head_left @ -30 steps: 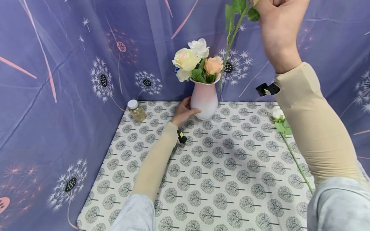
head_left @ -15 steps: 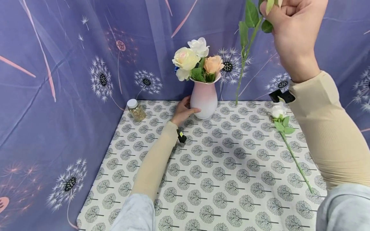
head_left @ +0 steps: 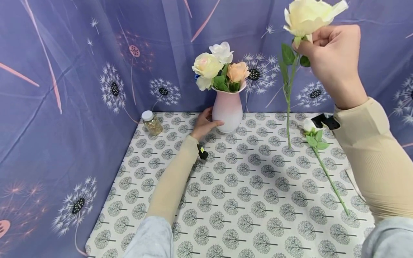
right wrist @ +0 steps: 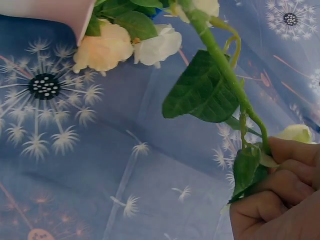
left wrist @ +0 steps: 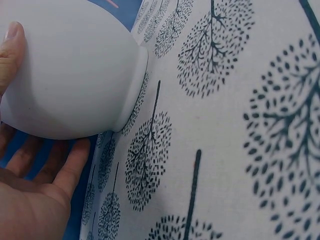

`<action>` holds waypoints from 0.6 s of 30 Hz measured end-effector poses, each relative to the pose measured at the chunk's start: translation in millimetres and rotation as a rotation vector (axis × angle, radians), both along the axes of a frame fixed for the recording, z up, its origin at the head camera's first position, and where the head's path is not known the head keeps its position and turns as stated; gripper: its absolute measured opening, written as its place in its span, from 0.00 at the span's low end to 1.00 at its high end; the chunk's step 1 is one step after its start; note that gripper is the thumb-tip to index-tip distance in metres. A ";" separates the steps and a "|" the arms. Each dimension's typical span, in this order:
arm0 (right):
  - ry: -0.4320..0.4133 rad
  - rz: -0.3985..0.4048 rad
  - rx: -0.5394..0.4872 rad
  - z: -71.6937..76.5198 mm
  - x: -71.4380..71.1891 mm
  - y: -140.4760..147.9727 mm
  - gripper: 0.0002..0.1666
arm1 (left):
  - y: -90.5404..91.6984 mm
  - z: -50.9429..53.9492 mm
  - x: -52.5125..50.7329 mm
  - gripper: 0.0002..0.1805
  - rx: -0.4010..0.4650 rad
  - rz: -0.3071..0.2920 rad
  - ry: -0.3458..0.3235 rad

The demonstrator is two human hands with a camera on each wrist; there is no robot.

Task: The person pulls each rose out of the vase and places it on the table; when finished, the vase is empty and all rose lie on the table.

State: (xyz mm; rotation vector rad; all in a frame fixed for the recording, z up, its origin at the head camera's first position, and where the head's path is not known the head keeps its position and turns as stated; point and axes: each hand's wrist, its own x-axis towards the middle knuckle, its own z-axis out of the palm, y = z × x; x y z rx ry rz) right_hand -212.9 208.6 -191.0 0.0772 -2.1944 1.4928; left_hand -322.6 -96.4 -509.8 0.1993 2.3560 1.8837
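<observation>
My right hand (head_left: 337, 59) pinches a pale yellow rose (head_left: 309, 18) just beneath its bloom, high over the right side of the table. Its long green stem with leaves hangs down, and in the right wrist view the stem (right wrist: 225, 65) runs from my fingertips toward the upper left. With my left hand (head_left: 204, 125) I grip the lower left side of a pink-and-white vase (head_left: 227, 111), thumb in front and fingers on its far side. In the vase stand a cream rose (head_left: 207, 68), a white flower (head_left: 222, 52) and a peach rose (head_left: 238, 72).
A white rose (head_left: 326, 172) lies on the tree-print tablecloth (head_left: 232, 208) at the right, partly under my right wrist camera. Near the back left corner stands a small white-capped jar (head_left: 152, 123). Purple dandelion-print cloth (head_left: 64, 143) hangs behind and at the sides.
My right hand has moved right and lower with the yellow rose, whose bloom has come into view as its stem drew away from the vase. The left hand stays on the vase.
</observation>
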 end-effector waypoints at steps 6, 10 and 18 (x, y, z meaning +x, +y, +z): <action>-0.106 -0.001 0.115 -17.9 -1.2 16.5 0.19 | -0.2 0.3 1.0 0.54 -0.012 0.003 0.005; -0.192 0.001 0.228 -36.8 -3.3 30.4 0.17 | -0.1 0.0 1.6 0.54 -0.024 -0.001 0.007; -0.409 -0.001 0.368 -70.2 -0.2 57.9 0.19 | 0.3 0.1 0.9 0.53 -0.026 -0.002 0.000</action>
